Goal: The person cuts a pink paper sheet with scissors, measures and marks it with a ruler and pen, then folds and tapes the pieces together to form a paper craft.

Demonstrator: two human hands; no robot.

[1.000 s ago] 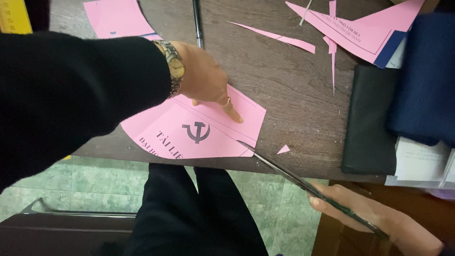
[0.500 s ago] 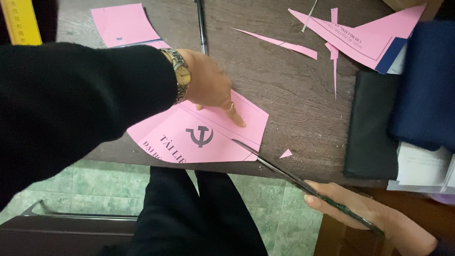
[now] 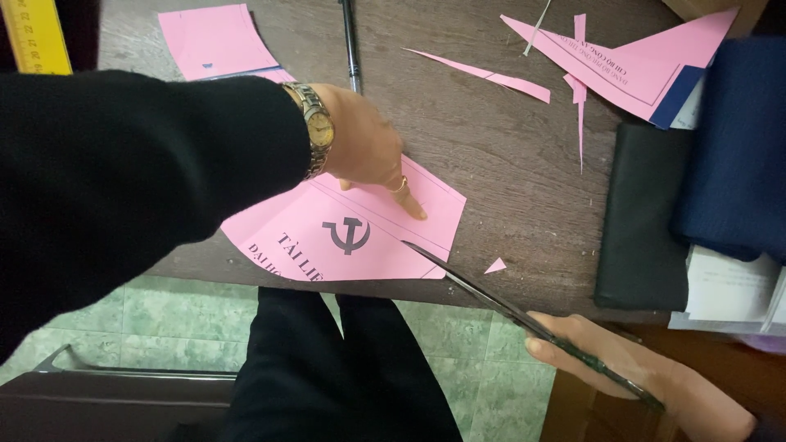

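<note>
A pink printed paper sheet lies at the near edge of the dark wooden table. My left hand, with a gold watch on its wrist and a ring, presses down on the sheet's top with a finger stretched out. My right hand grips long dark scissors below the table edge. The scissor tips reach the sheet's lower right edge. A tiny pink triangle scrap lies just right of the blades.
Pink offcuts and a large pink triangular piece lie at the back right. Another pink sheet, a pen and a yellow ruler sit at the back. Black and navy folders are stacked on the right.
The scissors have slid a little further into the sheet's lower right edge. My left hand stays pressed on the paper.
</note>
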